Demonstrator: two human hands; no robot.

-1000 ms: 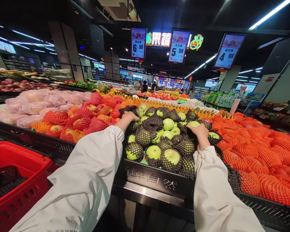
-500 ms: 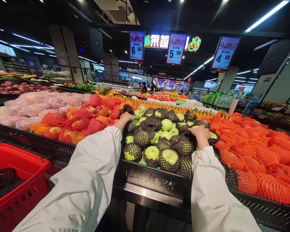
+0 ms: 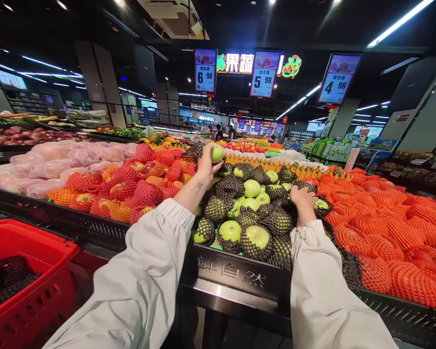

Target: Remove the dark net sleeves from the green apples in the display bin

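L hand has a closed grip on a bare green apple, lifted above the far-left corner of the apple bin. R hand lies palm-down on netted apples by the bin's right edge; can't tell its grip. Best keep the lift straight up w/ fingers wrapped firm, so the neighbouring pile doesn't roll.

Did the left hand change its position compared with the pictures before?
Yes. The left hand has risen off the pile of green apples, lifting one green apple above it, measured against the black bin front. The right hand rests on the pile.
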